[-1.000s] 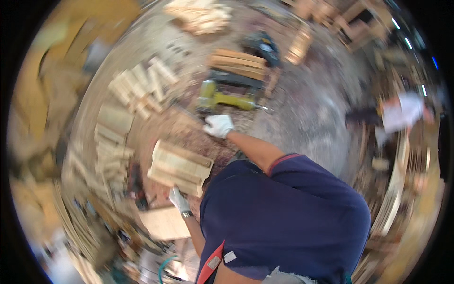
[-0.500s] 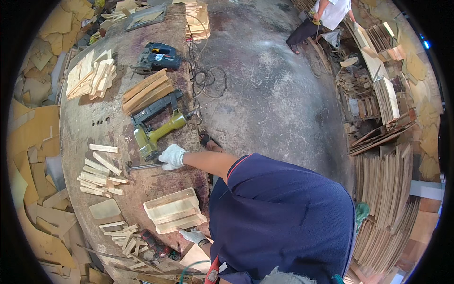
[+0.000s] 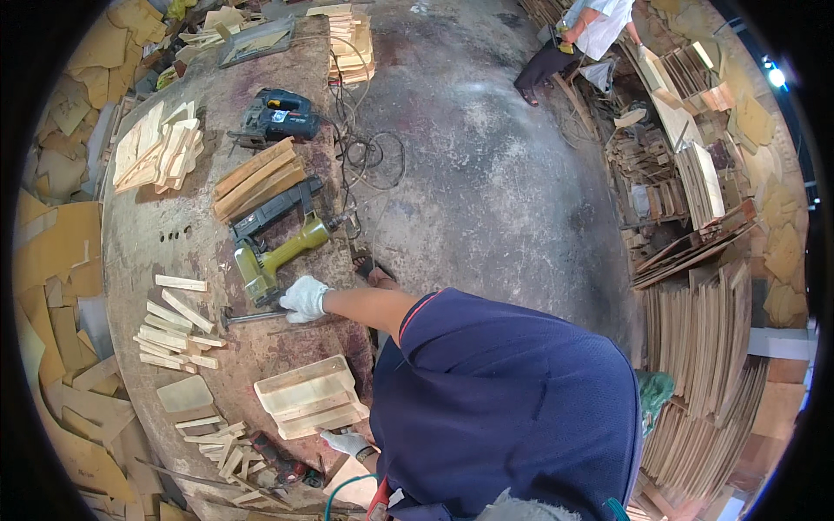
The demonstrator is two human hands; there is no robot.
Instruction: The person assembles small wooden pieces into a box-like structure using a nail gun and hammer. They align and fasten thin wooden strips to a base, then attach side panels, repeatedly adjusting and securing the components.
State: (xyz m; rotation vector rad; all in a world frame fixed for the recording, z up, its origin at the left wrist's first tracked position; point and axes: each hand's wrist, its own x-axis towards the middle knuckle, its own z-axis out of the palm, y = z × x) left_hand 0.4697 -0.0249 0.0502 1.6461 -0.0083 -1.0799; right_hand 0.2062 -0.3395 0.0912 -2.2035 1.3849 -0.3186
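Note:
My right hand [image 3: 304, 300], in a white glove, is closed round the handle of a hammer [image 3: 254, 317] lying low over the worktable, its head toward the left. Just beyond it rests an olive-green nail gun [image 3: 282, 253]. My gloved left hand [image 3: 346, 443] is at the near edge of a pale wooden panel [image 3: 310, 395] made of several joined strips with a shaped outline. Its fingers seem closed on that edge, though they are small and partly hidden. Short wooden strips [image 3: 181, 334] lie in a loose pile left of the hammer.
A blue jigsaw [image 3: 280, 115], stacked wood blocks [image 3: 259, 178] and shaped boards [image 3: 159, 148] sit farther up the worktable [image 3: 174, 252]. Near the front are a red drill [image 3: 282, 460] and more strips [image 3: 226, 447]. Cables [image 3: 369, 156] hang off the edge. Another person [image 3: 595, 30] stands far right by stacked wood.
The whole view has shifted slightly, so everything sits a little lower and farther left. My hands, the hammer and the panel keep the same places relative to each other.

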